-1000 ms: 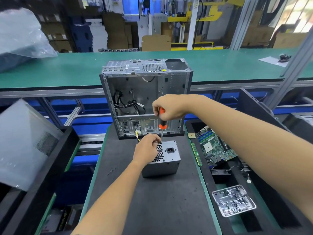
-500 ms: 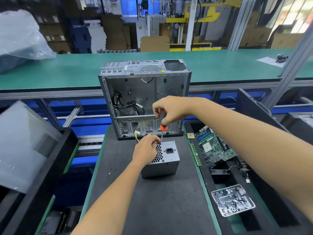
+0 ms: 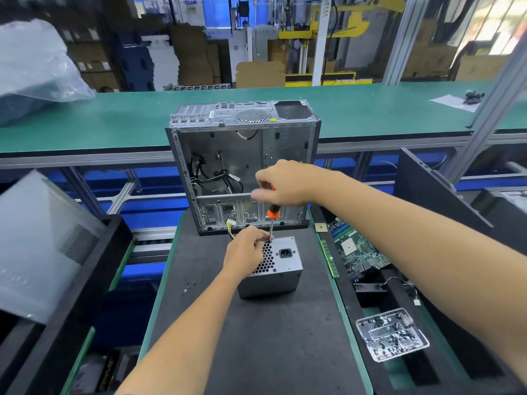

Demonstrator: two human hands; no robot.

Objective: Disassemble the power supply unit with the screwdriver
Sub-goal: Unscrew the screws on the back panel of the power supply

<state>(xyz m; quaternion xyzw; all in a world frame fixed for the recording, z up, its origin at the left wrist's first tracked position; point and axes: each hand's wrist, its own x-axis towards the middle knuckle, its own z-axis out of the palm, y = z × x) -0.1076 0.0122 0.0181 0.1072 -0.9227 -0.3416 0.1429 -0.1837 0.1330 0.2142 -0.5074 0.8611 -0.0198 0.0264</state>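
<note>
A grey metal power supply unit [image 3: 282,265] stands on the dark mat [image 3: 271,337], its honeycomb grille and black power socket facing up. My left hand [image 3: 246,249] grips its top left corner, fingers curled over the edge. My right hand [image 3: 281,183] holds the orange and black handle of a screwdriver [image 3: 273,216] from above. The shaft points straight down, and its tip meets the unit's top edge beside my left fingers. Yellow wires [image 3: 230,228] come out behind the unit.
An open, gutted computer case [image 3: 242,155] stands upright just behind the unit. Loose screws [image 3: 186,289] lie on the mat to the left. On the right are a motherboard [image 3: 358,252], a memory stick [image 3: 329,258] and a clear tray of screws [image 3: 392,334]. A side panel [image 3: 42,246] leans at left.
My right hand's fingers have shifted round the screwdriver handle and now blur; the tip stays at the same spot. My left hand and the unit have not moved.
</note>
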